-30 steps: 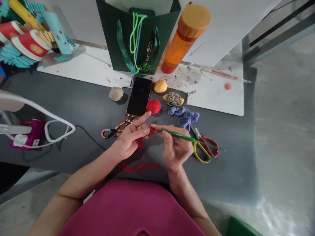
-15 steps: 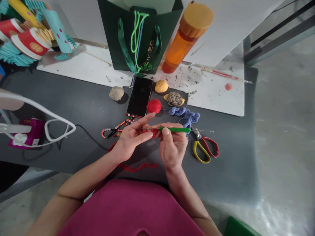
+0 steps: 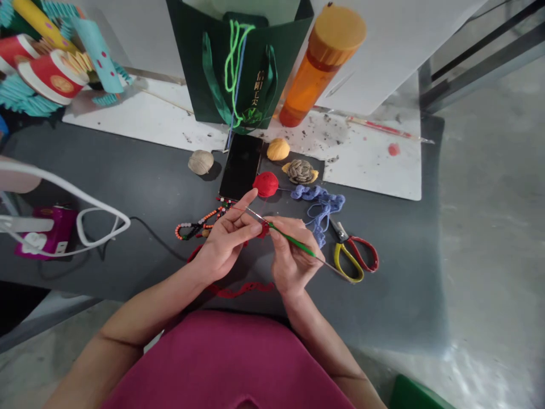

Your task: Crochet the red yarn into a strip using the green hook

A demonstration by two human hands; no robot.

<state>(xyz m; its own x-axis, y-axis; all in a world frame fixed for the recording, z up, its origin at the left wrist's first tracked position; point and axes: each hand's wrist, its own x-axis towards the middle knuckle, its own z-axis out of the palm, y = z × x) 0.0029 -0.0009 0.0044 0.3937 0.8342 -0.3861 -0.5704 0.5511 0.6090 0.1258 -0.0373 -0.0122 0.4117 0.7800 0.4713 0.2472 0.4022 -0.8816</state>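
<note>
My right hand is closed round the green grip of a crochet hook. The hook slants, its tip up and left near my left fingers. Between thumb and fingers, my left hand pinches red crochet work, mostly hidden by both hands. Red yarn runs over the left index finger. A crocheted red strip lies on the table below. Just beyond the left fingertips sits a red yarn ball. A blue crocheted piece lies past my right hand, close to scissors with yellow and red handles.
Around the dark table are a phone, a beaded string, a yellow yarn ball, a beige ball and a crocheted flower. Behind stand a green paper bag and an orange bottle. A white cable loops at left.
The crochet hook has swung from nearly level to a slant, its tip rising and its rear end dropping toward the scissors. My right hand has turned with it; the left index finger shifted slightly left.
</note>
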